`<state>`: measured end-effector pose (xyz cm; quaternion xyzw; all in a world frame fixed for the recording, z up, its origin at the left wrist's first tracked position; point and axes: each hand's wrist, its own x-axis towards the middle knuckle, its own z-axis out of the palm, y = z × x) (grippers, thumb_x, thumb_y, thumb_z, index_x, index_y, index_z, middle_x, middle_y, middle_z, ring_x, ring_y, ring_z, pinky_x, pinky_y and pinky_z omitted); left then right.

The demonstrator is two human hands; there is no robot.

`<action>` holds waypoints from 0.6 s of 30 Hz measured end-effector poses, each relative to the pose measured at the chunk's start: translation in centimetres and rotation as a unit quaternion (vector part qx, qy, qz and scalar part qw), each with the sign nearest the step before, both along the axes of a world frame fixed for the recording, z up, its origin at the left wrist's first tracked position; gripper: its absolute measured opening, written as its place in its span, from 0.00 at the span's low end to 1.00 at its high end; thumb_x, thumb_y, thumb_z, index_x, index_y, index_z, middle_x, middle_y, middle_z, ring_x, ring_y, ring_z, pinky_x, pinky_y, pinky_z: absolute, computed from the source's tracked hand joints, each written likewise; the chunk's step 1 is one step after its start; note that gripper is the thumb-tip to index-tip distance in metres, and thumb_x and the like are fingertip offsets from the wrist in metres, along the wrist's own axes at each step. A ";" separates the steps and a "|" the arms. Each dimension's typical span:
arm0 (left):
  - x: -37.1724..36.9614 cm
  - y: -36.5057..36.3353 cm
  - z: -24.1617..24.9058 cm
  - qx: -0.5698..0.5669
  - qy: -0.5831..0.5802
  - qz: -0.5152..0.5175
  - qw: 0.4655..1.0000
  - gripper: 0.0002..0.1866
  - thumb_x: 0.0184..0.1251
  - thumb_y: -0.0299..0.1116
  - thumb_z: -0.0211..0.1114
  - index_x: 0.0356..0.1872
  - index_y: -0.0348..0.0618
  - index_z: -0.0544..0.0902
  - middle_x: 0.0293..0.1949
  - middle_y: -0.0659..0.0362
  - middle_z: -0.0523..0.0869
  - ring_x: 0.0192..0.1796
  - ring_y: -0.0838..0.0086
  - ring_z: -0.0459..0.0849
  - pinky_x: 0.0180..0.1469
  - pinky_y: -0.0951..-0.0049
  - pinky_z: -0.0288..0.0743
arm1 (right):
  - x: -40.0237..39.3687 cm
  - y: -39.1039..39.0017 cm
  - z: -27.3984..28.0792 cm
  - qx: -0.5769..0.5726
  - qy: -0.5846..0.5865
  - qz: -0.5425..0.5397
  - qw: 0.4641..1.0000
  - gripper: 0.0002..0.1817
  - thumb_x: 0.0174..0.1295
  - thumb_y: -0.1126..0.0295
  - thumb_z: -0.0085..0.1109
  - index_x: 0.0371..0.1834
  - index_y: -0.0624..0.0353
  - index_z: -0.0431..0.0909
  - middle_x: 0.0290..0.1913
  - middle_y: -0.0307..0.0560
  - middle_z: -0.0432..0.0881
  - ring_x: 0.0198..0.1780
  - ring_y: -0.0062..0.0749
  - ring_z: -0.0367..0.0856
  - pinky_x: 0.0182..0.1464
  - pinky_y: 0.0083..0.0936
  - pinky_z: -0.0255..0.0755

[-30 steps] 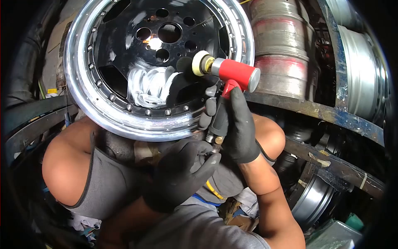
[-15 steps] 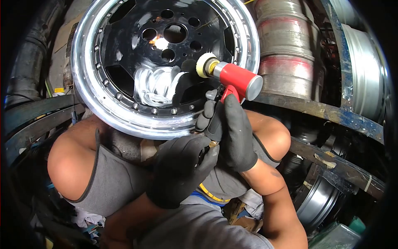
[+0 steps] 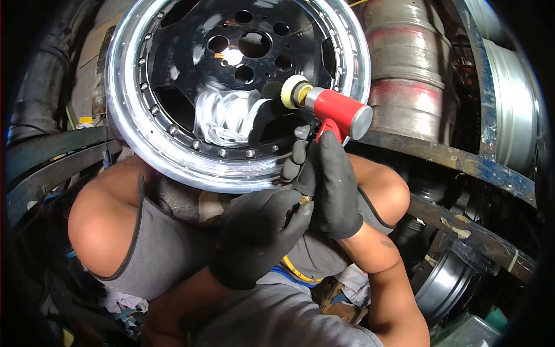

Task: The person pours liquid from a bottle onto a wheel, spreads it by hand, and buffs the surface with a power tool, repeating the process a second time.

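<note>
A red air polisher (image 3: 338,110) with a pale yellow pad (image 3: 293,91) points up over the lower right of the wheel. Its black handle rests in my right hand (image 3: 337,191), gloved in black, with the fingers around it. Below, my left hand (image 3: 254,231), gloved too, pinches the brass fitting (image 3: 304,199) at the handle's base. The wheel (image 3: 124,110) has a polished lip and a glossy black face with a whitish smeared patch (image 3: 225,118). The pad appears close to the face; contact cannot be made out.
Stacked metal wheel barrels (image 3: 404,58) stand at the upper right, beside a worn blue metal rack (image 3: 485,162). Another silver rim (image 3: 445,283) sits at the lower right. A metal rail (image 3: 52,150) crosses the left side. My bent knees flank the wheel's lower edge.
The whole view has shifted slightly, so the wheel appears a little further right and up. Both hands keep the same hold on the polisher and its fitting.
</note>
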<state>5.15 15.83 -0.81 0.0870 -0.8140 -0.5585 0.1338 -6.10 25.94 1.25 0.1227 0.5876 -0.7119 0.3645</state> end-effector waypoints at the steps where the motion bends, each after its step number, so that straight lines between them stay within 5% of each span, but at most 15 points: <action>1: 0.1 -0.1 0.1 0.003 -0.011 -0.002 1.000 0.10 0.67 0.35 0.75 0.42 0.43 0.84 0.32 0.55 0.86 0.36 0.59 0.87 0.40 0.57 0.80 | 0.0 0.0 -0.1 -0.003 -0.003 0.001 1.000 0.24 0.83 0.49 0.50 0.64 0.61 0.70 0.39 0.40 0.77 0.38 0.23 0.81 0.42 0.23 0.78; 5: 0.0 -0.5 0.2 0.093 -0.128 -0.073 0.985 0.10 0.67 0.35 0.76 0.37 0.40 0.86 0.33 0.51 0.87 0.36 0.56 0.87 0.40 0.58 0.79 | 0.0 -0.1 -0.1 0.032 0.008 0.018 0.999 0.22 0.83 0.51 0.51 0.61 0.60 0.72 0.37 0.39 0.77 0.34 0.23 0.80 0.35 0.21 0.75; 11: 0.3 -0.5 0.5 0.210 -0.180 -0.031 0.961 0.15 0.65 0.40 0.78 0.36 0.39 0.86 0.32 0.52 0.86 0.34 0.63 0.87 0.39 0.64 0.80 | -1.5 1.5 0.6 0.212 0.119 0.251 0.937 0.17 0.77 0.60 0.60 0.54 0.65 0.81 0.34 0.40 0.85 0.33 0.22 0.83 0.36 0.23 0.75; 15: 0.2 -0.2 0.1 0.273 -0.177 0.042 0.945 0.14 0.66 0.35 0.78 0.43 0.37 0.83 0.34 0.55 0.89 0.39 0.75 0.89 0.43 0.70 0.83 | -1.5 2.0 0.3 0.279 0.231 0.366 0.857 0.19 0.69 0.62 0.69 0.53 0.67 0.83 0.35 0.54 0.88 0.35 0.35 0.88 0.42 0.33 0.79; 16: 0.3 -0.7 0.4 0.273 -0.195 0.019 0.942 0.13 0.70 0.30 0.74 0.47 0.36 0.81 0.39 0.54 0.91 0.43 0.78 0.89 0.46 0.71 0.83 | -1.4 1.7 0.6 0.274 0.245 0.381 0.848 0.21 0.67 0.61 0.71 0.55 0.66 0.83 0.37 0.59 0.88 0.37 0.43 0.89 0.43 0.37 0.79; 18: 0.6 -0.3 -0.1 0.310 -0.143 0.025 0.940 0.12 0.72 0.29 0.71 0.48 0.35 0.80 0.41 0.53 0.90 0.43 0.76 0.89 0.47 0.70 0.83 | -1.3 1.5 0.6 0.263 0.234 0.385 0.853 0.21 0.67 0.61 0.71 0.55 0.66 0.83 0.36 0.58 0.88 0.37 0.44 0.89 0.43 0.37 0.79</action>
